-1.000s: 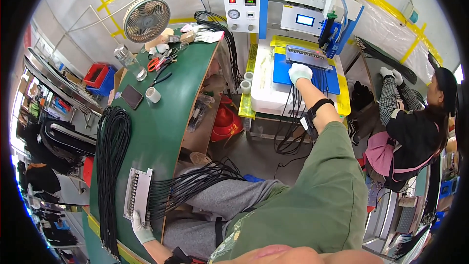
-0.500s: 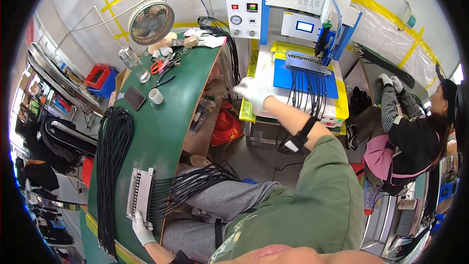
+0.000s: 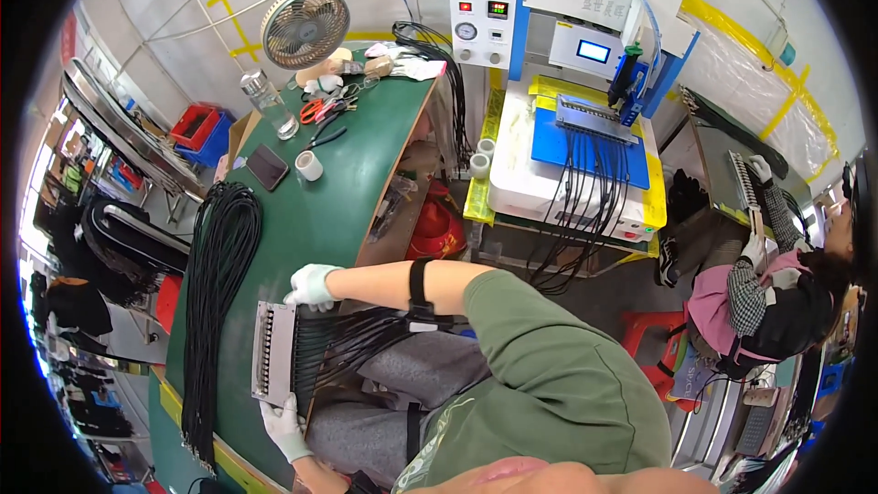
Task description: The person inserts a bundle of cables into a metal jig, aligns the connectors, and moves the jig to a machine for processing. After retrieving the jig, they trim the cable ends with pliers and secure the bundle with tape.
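A metal clamping fixture [image 3: 275,352] with a row of slots lies on the green table at my lower left. Black cables [image 3: 352,340] run from its right side over the table edge and across my lap. My white-gloved left hand [image 3: 283,427] grips the fixture's near end, fingers closed on it. My gloved right hand [image 3: 313,286] is just beyond the far end, fingers somewhat apart and nothing visible in them. A second fixture [image 3: 594,119] sits on the blue pad [image 3: 549,148] of the bench machine, its black cables [image 3: 585,174] hanging over the front.
A long bundle of black cables [image 3: 215,311] lies left of the fixture. Farther back are a white roll [image 3: 309,166], phone [image 3: 267,167], glass bottle [image 3: 270,105], pliers [image 3: 329,131] and fan [image 3: 305,27]. At right, a co-worker [image 3: 777,302] handles another fixture beside a red stool [image 3: 654,338].
My right hand has moved from beside the machine to the far end of the fixture at lower left. The co-worker's hands have moved apart, and a fixture now shows there.
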Motion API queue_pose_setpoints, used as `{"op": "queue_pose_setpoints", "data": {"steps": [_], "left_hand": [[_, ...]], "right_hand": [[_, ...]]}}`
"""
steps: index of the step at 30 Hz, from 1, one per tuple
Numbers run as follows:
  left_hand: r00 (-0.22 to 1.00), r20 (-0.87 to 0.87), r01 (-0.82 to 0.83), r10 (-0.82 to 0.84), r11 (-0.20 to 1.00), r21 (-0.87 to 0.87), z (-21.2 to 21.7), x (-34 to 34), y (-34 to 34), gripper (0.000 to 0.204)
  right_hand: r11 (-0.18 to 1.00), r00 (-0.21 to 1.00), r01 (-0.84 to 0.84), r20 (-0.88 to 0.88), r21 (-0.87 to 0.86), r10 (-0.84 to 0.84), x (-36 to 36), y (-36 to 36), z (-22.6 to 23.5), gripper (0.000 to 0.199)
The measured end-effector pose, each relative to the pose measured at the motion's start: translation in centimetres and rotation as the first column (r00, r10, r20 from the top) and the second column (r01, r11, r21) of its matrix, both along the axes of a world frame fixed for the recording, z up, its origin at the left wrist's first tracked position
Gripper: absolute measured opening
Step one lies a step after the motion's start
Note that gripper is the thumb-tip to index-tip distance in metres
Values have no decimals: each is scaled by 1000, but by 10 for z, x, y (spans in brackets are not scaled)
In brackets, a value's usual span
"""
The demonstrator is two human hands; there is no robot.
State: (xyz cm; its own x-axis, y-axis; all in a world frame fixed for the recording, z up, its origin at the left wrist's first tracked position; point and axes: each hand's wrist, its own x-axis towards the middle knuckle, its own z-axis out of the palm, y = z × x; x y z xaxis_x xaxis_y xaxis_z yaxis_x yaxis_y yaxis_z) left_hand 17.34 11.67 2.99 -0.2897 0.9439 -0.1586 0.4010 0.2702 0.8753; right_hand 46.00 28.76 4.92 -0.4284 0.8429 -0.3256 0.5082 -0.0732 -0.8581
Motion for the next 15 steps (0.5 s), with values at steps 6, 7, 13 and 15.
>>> {"op": "queue_pose_setpoints", "data": {"steps": [6,7,13,15], "left_hand": [[990,-143,1,-7,999,-47,-1,-6,4,71],[990,-138,-1,-6,999,-50,-3,-7,4,71],[987,-109,-119,116,993,-19,2,-28,-24,73],[938,-334,54,87,918,392,-26,-51,-22,68]], "right_hand": [[1000,992,21,126,19,-24,-32,7,5,47],[1000,991,19,131,16,-21,-34,8,4,47],[994,995,-57,83,93,50,-73,7,-6,37],[958,973,-104,225,266,43,-87,-2,-16,48]]}}
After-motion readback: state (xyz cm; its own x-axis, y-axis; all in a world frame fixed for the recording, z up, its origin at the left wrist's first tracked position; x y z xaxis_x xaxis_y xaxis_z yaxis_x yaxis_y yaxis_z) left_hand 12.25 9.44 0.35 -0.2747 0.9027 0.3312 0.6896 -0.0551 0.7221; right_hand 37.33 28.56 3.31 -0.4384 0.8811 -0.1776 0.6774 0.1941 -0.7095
